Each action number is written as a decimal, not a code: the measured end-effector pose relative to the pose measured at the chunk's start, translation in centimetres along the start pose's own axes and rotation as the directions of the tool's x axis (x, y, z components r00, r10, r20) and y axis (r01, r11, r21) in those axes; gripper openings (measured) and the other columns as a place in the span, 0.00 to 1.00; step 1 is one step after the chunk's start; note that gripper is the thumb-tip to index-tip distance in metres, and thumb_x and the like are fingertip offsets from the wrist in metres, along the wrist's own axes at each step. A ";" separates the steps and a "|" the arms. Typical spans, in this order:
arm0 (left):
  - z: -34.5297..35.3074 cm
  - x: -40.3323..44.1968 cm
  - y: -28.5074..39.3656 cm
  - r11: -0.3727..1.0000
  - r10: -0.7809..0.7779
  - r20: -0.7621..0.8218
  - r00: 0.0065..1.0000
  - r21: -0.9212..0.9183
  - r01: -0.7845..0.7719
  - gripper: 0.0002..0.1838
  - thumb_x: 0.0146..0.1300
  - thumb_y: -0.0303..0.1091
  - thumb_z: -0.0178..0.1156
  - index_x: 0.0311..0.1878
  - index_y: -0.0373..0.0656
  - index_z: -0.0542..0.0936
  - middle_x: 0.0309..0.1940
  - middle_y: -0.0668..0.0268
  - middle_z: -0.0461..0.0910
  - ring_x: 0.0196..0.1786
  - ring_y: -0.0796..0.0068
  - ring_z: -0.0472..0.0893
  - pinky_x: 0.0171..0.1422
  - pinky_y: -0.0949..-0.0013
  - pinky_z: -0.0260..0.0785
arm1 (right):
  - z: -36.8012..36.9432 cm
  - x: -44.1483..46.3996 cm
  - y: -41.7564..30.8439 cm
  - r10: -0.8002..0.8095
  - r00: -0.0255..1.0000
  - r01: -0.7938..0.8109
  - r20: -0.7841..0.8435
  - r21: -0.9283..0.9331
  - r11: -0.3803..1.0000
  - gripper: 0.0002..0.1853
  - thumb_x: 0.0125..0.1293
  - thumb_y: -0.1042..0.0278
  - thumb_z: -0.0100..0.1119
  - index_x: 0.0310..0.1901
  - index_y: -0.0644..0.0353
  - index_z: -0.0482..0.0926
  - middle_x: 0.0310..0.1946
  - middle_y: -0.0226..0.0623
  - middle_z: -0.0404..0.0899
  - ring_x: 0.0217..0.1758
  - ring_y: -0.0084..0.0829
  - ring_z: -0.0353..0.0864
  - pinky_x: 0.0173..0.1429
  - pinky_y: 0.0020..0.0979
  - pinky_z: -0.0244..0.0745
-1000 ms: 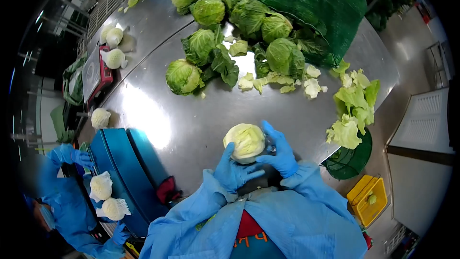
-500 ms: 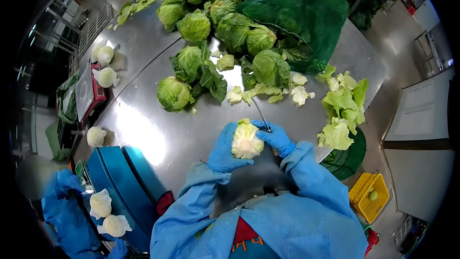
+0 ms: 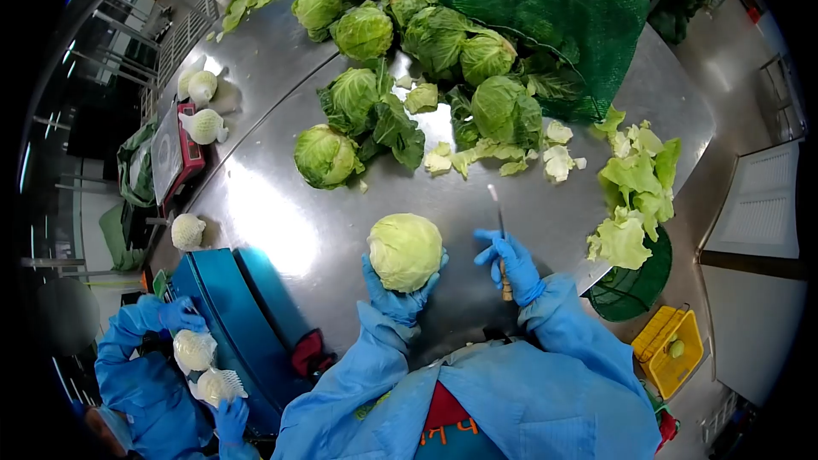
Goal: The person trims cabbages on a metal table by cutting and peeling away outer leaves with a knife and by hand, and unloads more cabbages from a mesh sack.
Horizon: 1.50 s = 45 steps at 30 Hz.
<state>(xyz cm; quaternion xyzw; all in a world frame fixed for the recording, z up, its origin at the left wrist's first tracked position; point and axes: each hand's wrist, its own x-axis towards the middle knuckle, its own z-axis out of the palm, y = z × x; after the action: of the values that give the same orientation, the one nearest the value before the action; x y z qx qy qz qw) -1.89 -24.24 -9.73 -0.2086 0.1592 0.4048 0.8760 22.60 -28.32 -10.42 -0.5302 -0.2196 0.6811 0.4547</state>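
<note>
A trimmed pale green cabbage (image 3: 406, 252) rests in my gloved left hand (image 3: 399, 296), whose fingers cup it from below and at both sides. To its right, my gloved right hand (image 3: 511, 264) holds a knife (image 3: 501, 220) with a thin blade and a wooden handle. The blade points up and away from me, apart from the cabbage. Beyond my hands, untrimmed cabbages (image 3: 327, 156) lie on the steel table (image 3: 409, 204), with small cut pieces (image 3: 558, 162) near them.
Loose leaves (image 3: 635, 187) lie at the table's right edge, above a green basket (image 3: 635, 285) and a yellow crate (image 3: 669, 349). Green netting (image 3: 571, 25) covers the back. Left are a scale (image 3: 177, 153), netted cabbages (image 3: 204, 126), a blue machine (image 3: 234, 332) and a co-worker (image 3: 153, 383).
The cabbage has turned from its cut stem end to its smooth side and moved slightly left. My right hand has come away from it to the right with the knife.
</note>
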 end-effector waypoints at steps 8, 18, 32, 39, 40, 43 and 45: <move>1.2 -1.2 -0.9 0.753 0.293 -0.147 0.945 0.644 -0.133 0.48 0.52 0.54 0.71 0.73 0.49 0.60 0.69 0.50 0.63 0.69 0.48 0.67 0.64 0.44 0.71 | 2.0 -1.5 -1.0 0.055 0.998 -0.047 0.022 -0.258 0.965 0.26 0.76 0.46 0.44 0.38 0.62 0.82 0.25 0.34 0.80 0.16 0.19 0.69 0.21 0.23 0.66; 1.8 -0.4 -6.1 -0.217 0.472 0.385 0.793 0.923 -0.319 0.54 0.38 0.31 0.81 0.68 0.36 0.59 0.60 0.53 0.67 0.61 0.59 0.73 0.64 0.58 0.70 | 1.5 -4.3 0.1 -0.383 0.911 0.309 0.153 -0.869 0.387 0.21 0.69 0.42 0.53 0.31 0.52 0.79 0.26 0.38 0.79 0.29 0.43 0.80 0.33 0.41 0.74; 3.3 0.6 -6.0 -0.714 0.426 0.302 0.853 0.691 0.112 0.62 0.33 0.50 0.80 0.72 0.43 0.57 0.59 0.48 0.65 0.58 0.43 0.69 0.61 0.47 0.65 | 0.3 -4.3 -0.4 -0.369 0.881 0.378 0.296 -0.909 0.173 0.22 0.65 0.40 0.56 0.25 0.52 0.75 0.22 0.35 0.76 0.25 0.42 0.78 0.28 0.41 0.72; 2.6 2.1 -5.7 -0.722 0.432 0.269 0.861 0.675 0.151 0.64 0.33 0.54 0.80 0.72 0.39 0.55 0.59 0.45 0.65 0.57 0.43 0.71 0.58 0.47 0.67 | 1.8 -2.6 -2.3 -0.332 0.932 0.190 0.145 -0.976 0.108 0.23 0.68 0.39 0.51 0.26 0.50 0.76 0.24 0.35 0.79 0.26 0.42 0.80 0.28 0.43 0.73; 2.8 2.2 -5.7 -0.696 0.445 0.246 0.861 0.700 0.160 0.60 0.34 0.49 0.80 0.70 0.38 0.58 0.59 0.46 0.66 0.55 0.46 0.73 0.57 0.49 0.68 | 2.3 -2.1 -2.5 -0.346 0.932 0.151 0.110 -0.984 0.092 0.23 0.68 0.39 0.51 0.27 0.51 0.77 0.24 0.36 0.79 0.26 0.42 0.80 0.28 0.42 0.74; 3.8 1.8 -6.2 -0.721 0.441 0.253 0.861 0.671 0.172 0.53 0.36 0.41 0.80 0.67 0.37 0.62 0.57 0.49 0.68 0.52 0.51 0.75 0.57 0.54 0.69 | 1.8 0.2 -2.5 -0.464 0.883 0.103 0.068 -0.993 0.049 0.25 0.68 0.38 0.51 0.31 0.52 0.81 0.22 0.39 0.80 0.23 0.44 0.80 0.29 0.42 0.75; 4.7 0.6 -7.9 -0.849 0.371 0.360 0.856 0.505 0.156 0.55 0.35 0.41 0.80 0.67 0.36 0.61 0.58 0.49 0.66 0.54 0.51 0.72 0.60 0.54 0.67 | -0.5 2.7 -3.4 -0.510 0.860 0.135 0.027 -0.975 0.176 0.26 0.68 0.38 0.52 0.31 0.54 0.83 0.20 0.42 0.80 0.21 0.45 0.80 0.29 0.41 0.76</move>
<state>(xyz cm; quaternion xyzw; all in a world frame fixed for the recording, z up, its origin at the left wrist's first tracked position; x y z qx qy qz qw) 5.09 -26.18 -4.05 0.7483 0.5868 0.1174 0.2863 24.34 -24.44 -9.35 -0.7316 -0.6203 0.1988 0.2012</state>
